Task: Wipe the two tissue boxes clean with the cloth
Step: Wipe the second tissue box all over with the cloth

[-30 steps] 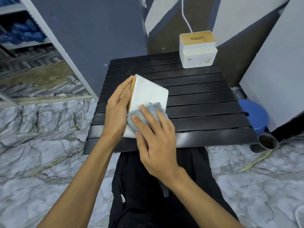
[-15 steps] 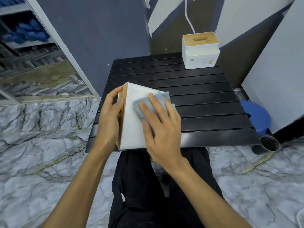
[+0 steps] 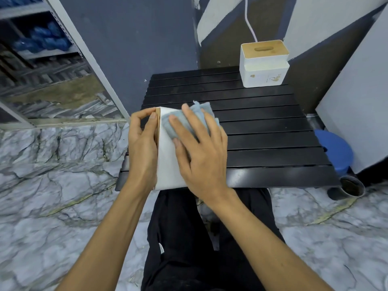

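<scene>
Since the earlier frame the right hand (image 3: 201, 160) slides the cloth (image 3: 165, 122) up to the far end of the near tissue box (image 3: 168, 164), fingers flat on it. The left hand (image 3: 142, 148) grips the box's wooden-lid side. Tipped at the near edge of the table (image 3: 262, 143), the box could slip off under a hard push. The second tissue box (image 3: 263, 68) stands at the far corner.

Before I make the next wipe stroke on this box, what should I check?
1. Left hand steadies the near tissue box by its wooden-lid edge: ok.
2. Right hand presses the cloth flat on the box's white face: ok.
3. The cloth reaches the face's near part: not ok, it sits at the far end.
4. Face clean: cannot tell.
5. Far tissue box upright on the table, clear of both hands: ok.
</scene>
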